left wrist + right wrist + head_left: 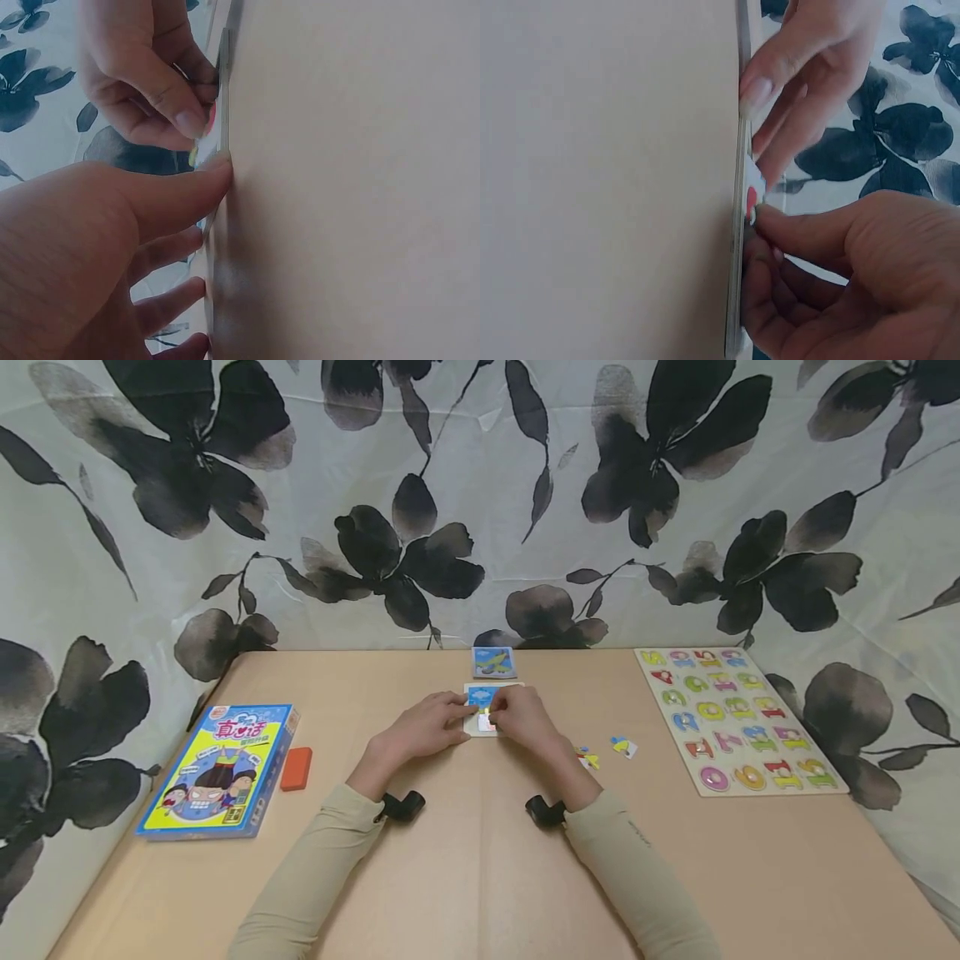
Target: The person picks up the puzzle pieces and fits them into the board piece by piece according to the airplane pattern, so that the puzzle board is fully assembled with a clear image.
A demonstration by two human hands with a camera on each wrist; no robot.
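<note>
A small flat picture puzzle board (480, 696) with a blue upper part and a pale border lies on the table in front of me. My left hand (429, 725) rests along its left side. In the left wrist view its thumb (184, 191) touches the near edge of the board, the fingers extended and spread beside it. Over the right part of the board, my right hand (528, 718) pinches a small white puzzle piece with a red patch (751, 196) between thumb and curled fingers. The piece is right at the board's surface and partly hidden by the fingertips.
Behind the board lies a blue picture card (492, 662). Several loose puzzle pieces (622, 746) lie right of my right wrist. A large sheet with colourful letter-like figures (712, 752) is at the right. At the left are a blue and yellow box (217, 768) and an orange block (296, 768).
</note>
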